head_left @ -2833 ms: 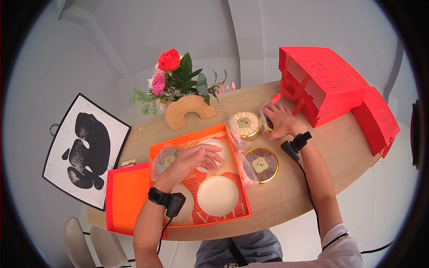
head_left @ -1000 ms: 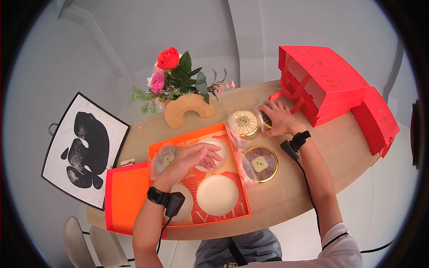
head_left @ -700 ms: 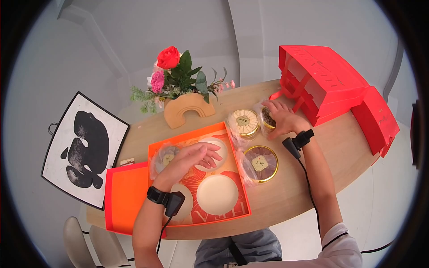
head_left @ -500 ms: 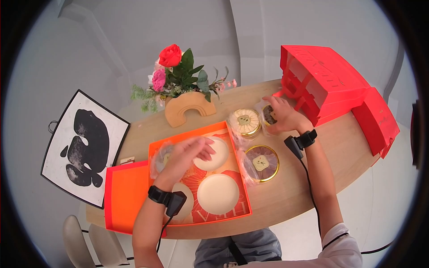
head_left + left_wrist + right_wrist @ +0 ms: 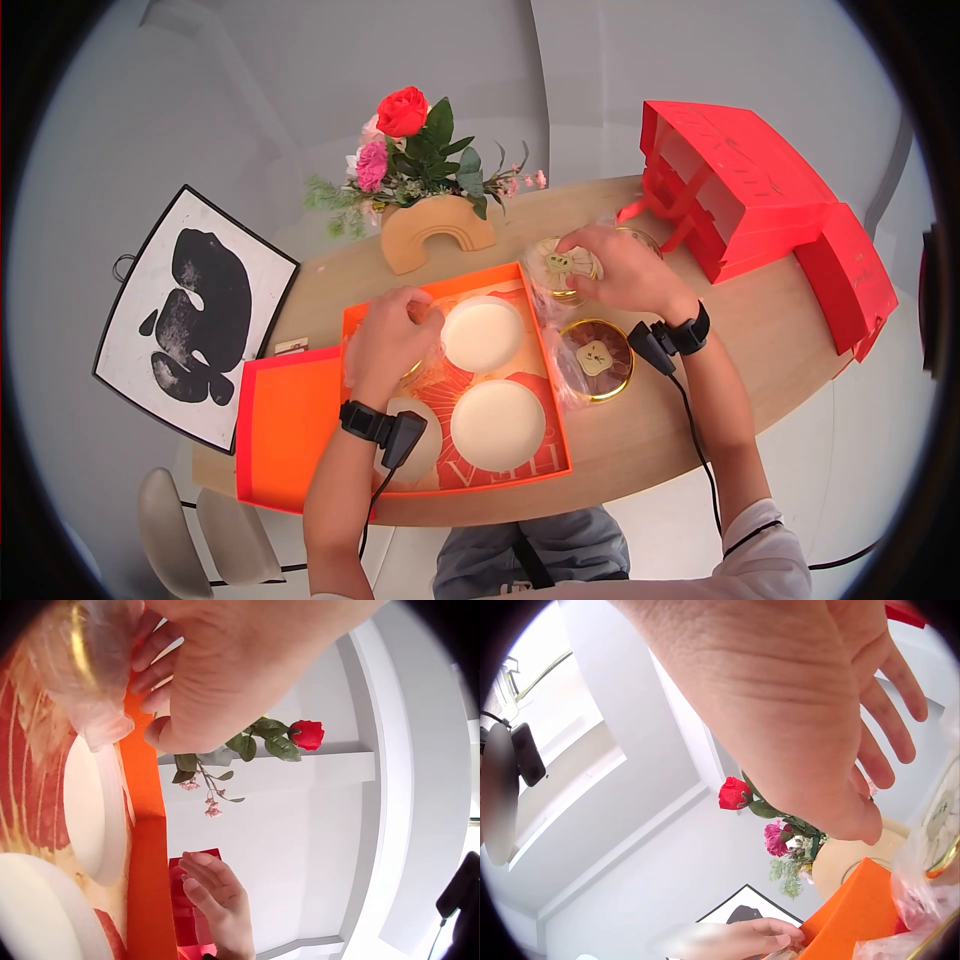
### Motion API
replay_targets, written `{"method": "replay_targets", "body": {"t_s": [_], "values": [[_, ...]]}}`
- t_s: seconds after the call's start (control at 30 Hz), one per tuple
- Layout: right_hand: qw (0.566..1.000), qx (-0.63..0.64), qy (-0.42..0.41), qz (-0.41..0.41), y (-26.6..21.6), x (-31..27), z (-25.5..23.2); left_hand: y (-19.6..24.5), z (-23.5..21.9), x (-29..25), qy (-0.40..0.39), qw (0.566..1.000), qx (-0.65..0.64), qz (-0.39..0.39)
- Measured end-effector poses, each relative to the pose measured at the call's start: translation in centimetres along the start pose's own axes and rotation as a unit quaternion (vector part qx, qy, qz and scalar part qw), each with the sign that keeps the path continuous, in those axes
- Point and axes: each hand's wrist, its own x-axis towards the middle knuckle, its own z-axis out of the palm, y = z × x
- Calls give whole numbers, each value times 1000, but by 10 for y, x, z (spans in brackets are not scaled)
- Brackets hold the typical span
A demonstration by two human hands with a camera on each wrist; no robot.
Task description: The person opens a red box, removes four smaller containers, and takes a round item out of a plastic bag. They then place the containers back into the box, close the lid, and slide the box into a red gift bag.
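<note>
My left hand (image 5: 392, 335) hangs palm-down over the far-left corner of the orange box (image 5: 565, 445), its fingers loosely bent. Under it sits a round tin in clear plastic wrap (image 5: 90, 675), mostly hidden in the head view. In the left wrist view, thumb and fingers stand beside this wrap. My right hand (image 5: 635, 275) reaches over a gold-rimmed round tin with a pale pleated top (image 5: 555, 255), fingers extended above it. Nearer me lies another gold-rimmed tin with a square label (image 5: 610, 362). A third tin (image 5: 638, 238) is partly hidden behind the right hand.
White round recesses (image 5: 497, 425) show in the box. An orange lid or tray (image 5: 285, 430) lies at its left. A flower vase (image 5: 435, 235) stands behind, a framed black-and-white print (image 5: 195, 320) at far left, and an open red bag (image 5: 745, 200) at far right.
My right hand has let go of the tin by the red bag and moved left over the pale-topped tin. My left hand has turned palm-down over the wrapped tin. The head view has shifted slightly.
</note>
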Motion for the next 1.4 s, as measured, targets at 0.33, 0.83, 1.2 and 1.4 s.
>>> {"method": "replay_targets", "body": {"t_s": [0.33, 0.83, 1.2, 1.4], "values": [[999, -3, -39, -3, -7, -1, 0, 23, -43, 13, -116, 985, 128, -2], [999, 14, -39, -15, -9, -8, -6, -12, -54, -7, -274, 950, 148, -20], [998, 33, -34, -35, -11, -9, -2, -11, -54, -7, -248, 956, 159, 3], [998, 5, -58, -21, -29, -11, -5, -2, -55, -12, -223, 960, 170, 18]]}}
